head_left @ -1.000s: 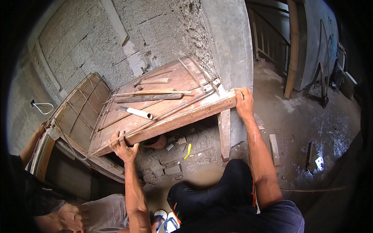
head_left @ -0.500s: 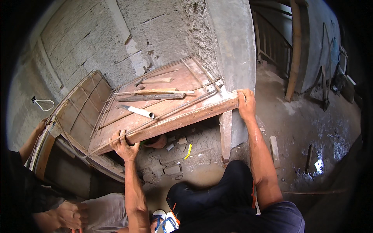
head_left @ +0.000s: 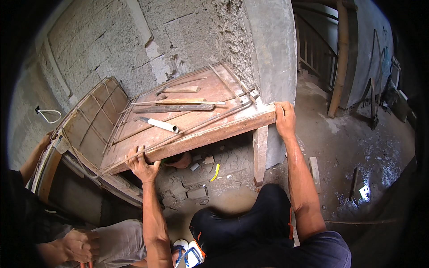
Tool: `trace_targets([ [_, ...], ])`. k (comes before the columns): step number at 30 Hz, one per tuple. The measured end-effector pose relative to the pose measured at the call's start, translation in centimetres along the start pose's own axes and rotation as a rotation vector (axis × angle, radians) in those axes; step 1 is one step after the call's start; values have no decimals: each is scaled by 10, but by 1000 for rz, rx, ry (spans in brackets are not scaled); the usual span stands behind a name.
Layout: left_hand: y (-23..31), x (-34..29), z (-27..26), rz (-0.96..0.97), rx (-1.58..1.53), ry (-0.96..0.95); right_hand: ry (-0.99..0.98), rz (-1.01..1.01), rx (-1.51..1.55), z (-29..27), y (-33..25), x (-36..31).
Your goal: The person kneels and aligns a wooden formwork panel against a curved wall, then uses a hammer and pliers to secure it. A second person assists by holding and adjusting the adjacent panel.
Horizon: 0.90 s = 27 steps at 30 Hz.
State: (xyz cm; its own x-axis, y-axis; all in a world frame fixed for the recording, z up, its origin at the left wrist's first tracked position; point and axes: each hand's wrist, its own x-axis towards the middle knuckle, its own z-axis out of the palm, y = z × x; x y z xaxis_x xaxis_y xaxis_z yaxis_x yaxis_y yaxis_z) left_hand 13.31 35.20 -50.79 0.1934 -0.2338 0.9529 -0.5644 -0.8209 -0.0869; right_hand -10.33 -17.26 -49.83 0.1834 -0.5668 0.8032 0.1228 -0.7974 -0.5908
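My left hand [head_left: 144, 166] grips the lower front edge of a wooden formwork platform [head_left: 196, 139], fingers over the top and thumb against the edge board. At the right end of that same board, my right hand [head_left: 285, 119] is closed around the corner. On the platform lie a hammer [head_left: 181, 90], a dark wood-like bar [head_left: 178, 108], a pale strip of wood [head_left: 187, 101] and a white tube-handled tool [head_left: 161, 125]. Thin steel bars [head_left: 196, 134] run along the platform, near my left fingers. A wooden post [head_left: 260, 154] stands under the right end.
At left, another person has one hand [head_left: 44, 142] on a raised panel [head_left: 98, 107] and the other hand [head_left: 81, 244] around orange-red handles. Rubble [head_left: 196, 193] and a yellow piece [head_left: 216, 172] lie below. A concrete column [head_left: 275, 58] stands behind; a bamboo pole [head_left: 340, 62] is farther right.
The view has shifted slightly. Both my hands keep their hold on the edge board, and the tools on the platform lie as before.
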Motion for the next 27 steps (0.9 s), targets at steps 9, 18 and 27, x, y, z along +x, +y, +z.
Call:
trace_targets([
  [9,0,1,-1,4,-27,10,9,1,-4,3,4,0],
  [18,3,2,-1,13,-31,31,7,8,-2,3,6,-1],
  [27,2,1,0,10,-27,30,-3,7,-7,2,7,-2],
])
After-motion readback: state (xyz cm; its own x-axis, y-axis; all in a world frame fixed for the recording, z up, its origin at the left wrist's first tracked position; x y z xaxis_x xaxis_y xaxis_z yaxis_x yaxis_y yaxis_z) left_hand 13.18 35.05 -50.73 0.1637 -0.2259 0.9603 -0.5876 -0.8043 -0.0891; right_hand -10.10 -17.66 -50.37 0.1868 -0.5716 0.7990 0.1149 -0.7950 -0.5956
